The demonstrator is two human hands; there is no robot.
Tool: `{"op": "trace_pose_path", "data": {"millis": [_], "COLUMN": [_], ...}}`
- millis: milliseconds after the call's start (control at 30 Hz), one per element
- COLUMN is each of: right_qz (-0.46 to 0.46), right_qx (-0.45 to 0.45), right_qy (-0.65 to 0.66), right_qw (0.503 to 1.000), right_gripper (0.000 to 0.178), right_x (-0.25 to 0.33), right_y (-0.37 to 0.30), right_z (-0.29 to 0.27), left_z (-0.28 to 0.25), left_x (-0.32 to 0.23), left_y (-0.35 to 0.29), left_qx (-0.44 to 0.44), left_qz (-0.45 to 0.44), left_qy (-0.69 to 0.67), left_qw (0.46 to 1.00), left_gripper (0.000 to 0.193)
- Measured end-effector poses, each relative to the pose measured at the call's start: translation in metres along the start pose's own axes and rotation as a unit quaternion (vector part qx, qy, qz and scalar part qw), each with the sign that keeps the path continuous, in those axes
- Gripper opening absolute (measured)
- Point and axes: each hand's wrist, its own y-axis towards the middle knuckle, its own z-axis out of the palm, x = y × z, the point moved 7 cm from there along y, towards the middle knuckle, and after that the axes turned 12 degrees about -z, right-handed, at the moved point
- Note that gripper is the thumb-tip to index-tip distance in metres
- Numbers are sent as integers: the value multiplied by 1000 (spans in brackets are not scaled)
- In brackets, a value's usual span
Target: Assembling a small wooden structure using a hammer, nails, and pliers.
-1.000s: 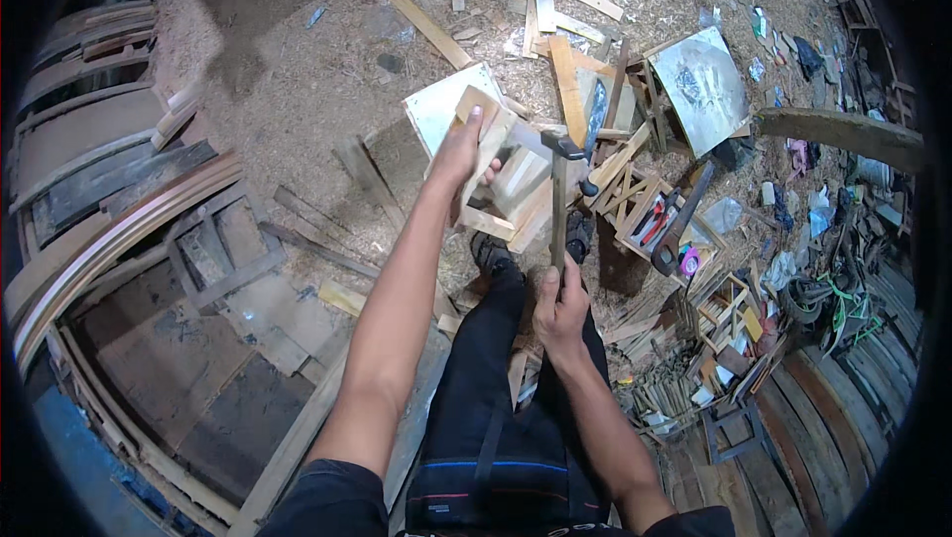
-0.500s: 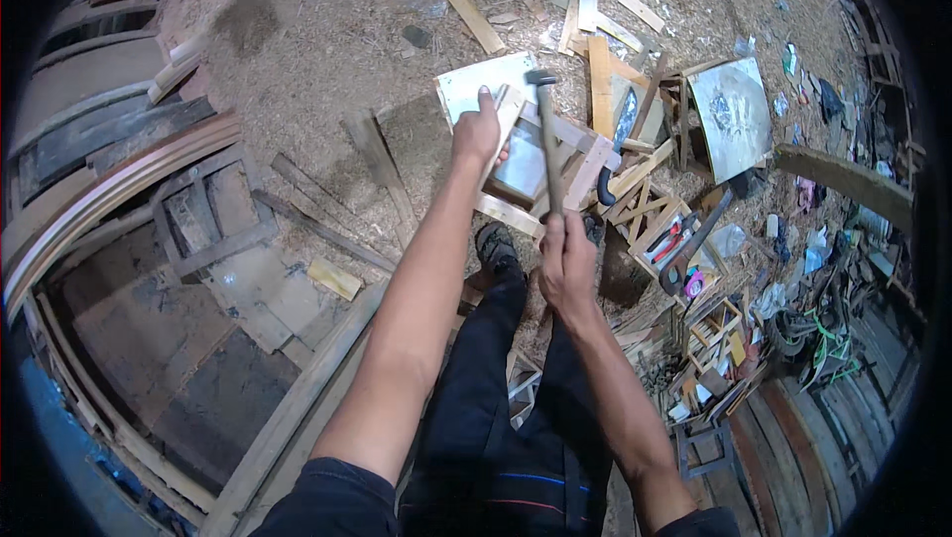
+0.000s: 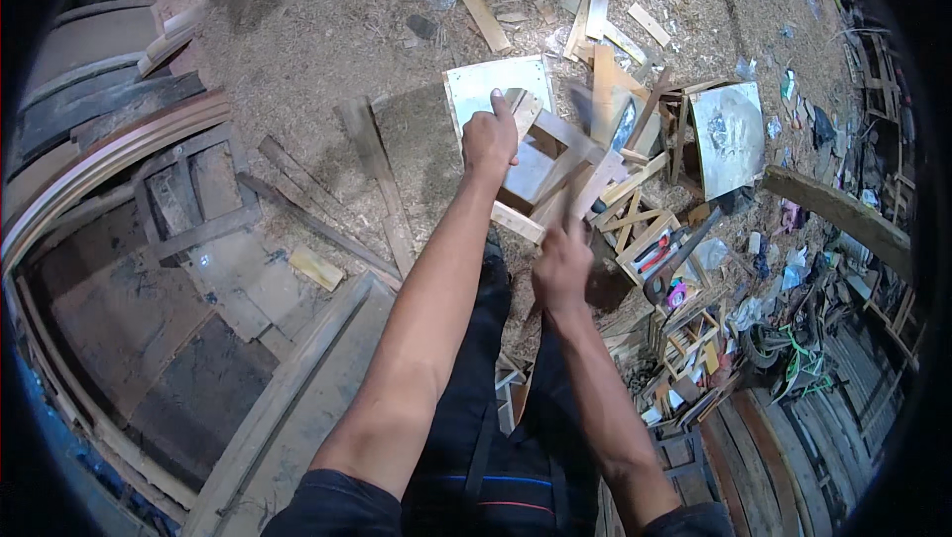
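My left hand (image 3: 488,145) is closed on a pale wooden strip (image 3: 529,113), thumb along its top. The strip lies against a wooden frame (image 3: 593,185) and a white panel (image 3: 486,79) in front of my feet. My right hand (image 3: 562,264) grips the handle of a hammer (image 3: 583,101), whose head and shaft are smeared by motion to the right of the strip. No nail can be made out. A handsaw (image 3: 625,125) rests on the boards just beyond, partly covered by the blur.
A box with a stained whitish panel (image 3: 729,135) stands at the right. Nearer are a wooden tray with pliers (image 3: 654,254) and a pink tape measure (image 3: 676,294). Loose planks (image 3: 476,3) lie on the shaving-strewn floor, and a long beam (image 3: 288,408) runs at my left.
The hammer has swung to the right, its head now blurred away from the strip. My left hand keeps its hold. The whole view has shifted slightly.
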Motion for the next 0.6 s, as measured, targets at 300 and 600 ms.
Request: {"op": "trace_pose_path", "data": {"millis": [300,600], "right_qz": [149,162], "right_qx": [-67,-229], "right_qy": [-61,68], "right_qw": [985,958], "right_gripper": [30,40], "right_x": [-22,-55], "right_y": [-2,-29], "right_z": [-50,-60], "left_z": [-24,-47], "left_x": [22,57], "left_y": [-20,-75], "left_qx": [35,49], "left_qz": [31,110], "left_qy": [-58,-261], "left_qw": [997,958], "left_gripper": [86,79]}}
